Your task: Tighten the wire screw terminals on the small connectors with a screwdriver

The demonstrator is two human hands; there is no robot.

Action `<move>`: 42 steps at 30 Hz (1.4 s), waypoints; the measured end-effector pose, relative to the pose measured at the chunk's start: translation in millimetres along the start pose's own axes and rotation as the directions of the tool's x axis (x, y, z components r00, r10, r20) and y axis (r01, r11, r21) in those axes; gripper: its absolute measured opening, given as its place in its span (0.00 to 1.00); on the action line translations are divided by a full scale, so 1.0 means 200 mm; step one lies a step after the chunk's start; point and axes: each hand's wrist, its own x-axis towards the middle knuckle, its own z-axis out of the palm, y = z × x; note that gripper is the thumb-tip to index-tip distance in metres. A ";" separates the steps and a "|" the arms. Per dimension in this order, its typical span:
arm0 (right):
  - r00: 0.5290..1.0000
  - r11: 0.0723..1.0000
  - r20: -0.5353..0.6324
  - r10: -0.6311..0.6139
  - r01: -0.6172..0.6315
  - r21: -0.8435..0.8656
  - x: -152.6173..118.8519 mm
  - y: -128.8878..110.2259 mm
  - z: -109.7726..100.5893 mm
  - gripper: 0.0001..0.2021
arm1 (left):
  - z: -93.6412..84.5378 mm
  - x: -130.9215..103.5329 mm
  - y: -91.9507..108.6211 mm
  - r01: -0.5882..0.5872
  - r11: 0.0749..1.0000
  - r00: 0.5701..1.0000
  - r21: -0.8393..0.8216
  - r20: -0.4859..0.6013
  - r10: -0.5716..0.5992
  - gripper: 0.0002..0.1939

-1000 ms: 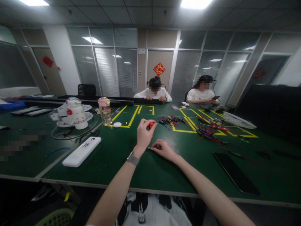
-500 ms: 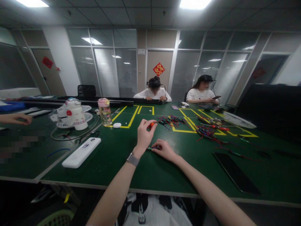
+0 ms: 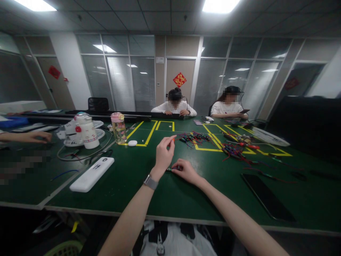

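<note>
My left hand (image 3: 164, 153), with a watch on its wrist, is raised over the green table with thumb and fingers pinched round a small orange-red thing (image 3: 173, 139), mostly hidden by the fingers. Lower and to the right, my right hand (image 3: 185, 170) rests near the table top, its fingers closed on a small green circuit board (image 3: 169, 169) whose left end shows. Beyond my hands lies a pile of small boards with red and blue wires (image 3: 194, 139), and a second wired pile (image 3: 234, 150) is to the right.
A white power bank (image 3: 92, 174), white bottle (image 3: 88, 132) and pink-lidded bottle (image 3: 118, 128) stand or lie left. A black phone (image 3: 266, 196) lies right, below red-handled tools (image 3: 249, 145). Another person's hand (image 3: 39, 137) is far left; two people sit across the table.
My left hand has turned slightly, so less of the orange-red thing shows. My right hand has barely moved. The other person's hand at far left has reached further right.
</note>
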 end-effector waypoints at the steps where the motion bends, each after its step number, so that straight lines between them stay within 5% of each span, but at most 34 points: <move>1: 1.000 1.000 -0.003 0.001 -0.001 0.001 0.00 0.00 0.00 0.03 | 0.00 0.00 0.00 -0.002 1.000 1.000 0.003 0.005 0.002 0.14; 15: 1.000 0.999 0.001 -0.005 0.005 -0.054 0.00 -0.01 0.00 0.04 | 0.00 0.00 -0.03 0.035 0.998 0.999 0.050 -0.042 -0.033 0.08; 23: 1.000 0.998 -0.008 -0.024 0.024 -0.051 0.00 0.00 0.00 0.03 | 0.00 0.00 -0.04 0.035 0.996 0.998 0.087 -0.055 -0.030 0.14; 35: 1.000 0.998 0.018 -0.014 0.015 -0.054 0.00 0.01 0.00 0.06 | 0.00 0.00 -0.01 0.020 0.999 1.000 -0.033 0.011 -0.020 0.14; 42: 0.999 0.998 0.039 0.004 -0.001 -0.063 0.00 0.01 0.00 0.07 | 0.00 0.01 -0.01 0.015 0.999 0.998 0.037 -0.058 -0.013 0.08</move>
